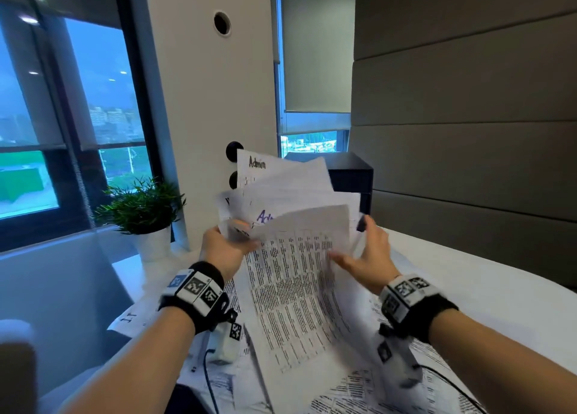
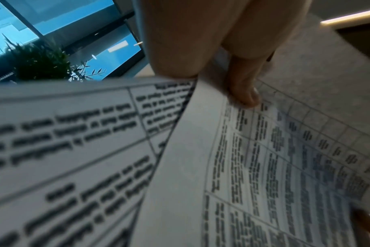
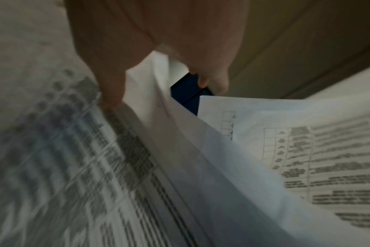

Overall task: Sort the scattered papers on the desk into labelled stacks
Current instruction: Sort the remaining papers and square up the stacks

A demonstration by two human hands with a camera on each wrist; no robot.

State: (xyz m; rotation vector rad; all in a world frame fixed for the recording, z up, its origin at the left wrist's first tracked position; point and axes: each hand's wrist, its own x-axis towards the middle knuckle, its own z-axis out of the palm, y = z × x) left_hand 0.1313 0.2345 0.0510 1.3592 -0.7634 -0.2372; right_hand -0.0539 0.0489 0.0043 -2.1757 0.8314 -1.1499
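Note:
A fanned bundle of printed papers [image 1: 290,201] is held up above the desk; two sheets carry a handwritten "Admin" [image 1: 257,162]. My left hand [image 1: 228,248] grips the bundle's left edge, thumb on top. A long sheet of dense table text [image 1: 299,295] hangs down in front, and my right hand [image 1: 363,257] pinches its right edge, thumb on the print. In the left wrist view the fingers [image 2: 243,86] press on a table sheet [image 2: 275,158]. The right wrist view is blurred: the thumb [image 3: 110,90] lies on the sheet [image 3: 74,158], the other fingers behind.
More printed sheets [image 1: 390,391] lie scattered on the white desk [image 1: 468,288]; one at the left reads "I.T" [image 1: 129,316]. A potted plant [image 1: 143,207] stands at the back left, a dark box [image 1: 349,173] behind the bundle. Windows and a padded wall surround the desk.

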